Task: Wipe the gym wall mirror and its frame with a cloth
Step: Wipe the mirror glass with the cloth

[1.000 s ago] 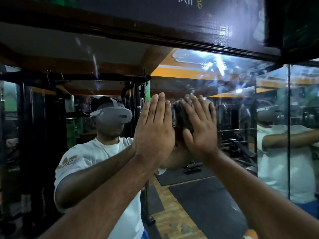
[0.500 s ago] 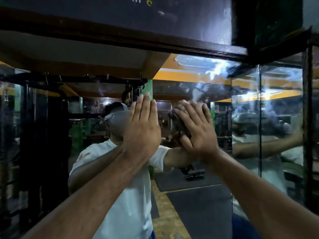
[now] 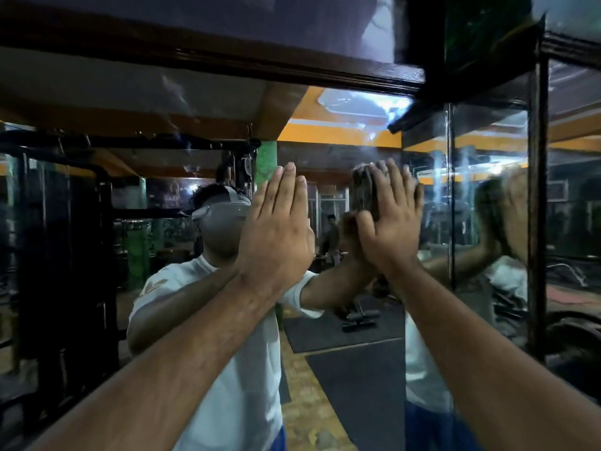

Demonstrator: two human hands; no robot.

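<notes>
The wall mirror [image 3: 354, 372] fills the view in front of me, with its dark wooden frame [image 3: 227, 65] running along the top. My left hand [image 3: 276, 232] lies flat against the glass, fingers straight and together, holding nothing. My right hand [image 3: 392, 222] presses a dark cloth [image 3: 366, 190] flat onto the glass just left of the mirror corner. Only the cloth's left edge shows past my fingers. My reflection in a white shirt stands behind both hands.
A second mirror panel [image 3: 487, 229] meets the first at a corner on the right, bounded by a dark vertical frame post [image 3: 536, 206]. A dark board [image 3: 419, 30] hangs above the corner. Smears show on the glass near the top right.
Both hands and the cloth have slid right along the glass toward the mirror corner. My view has turned right, so the side panel and post now show more.
</notes>
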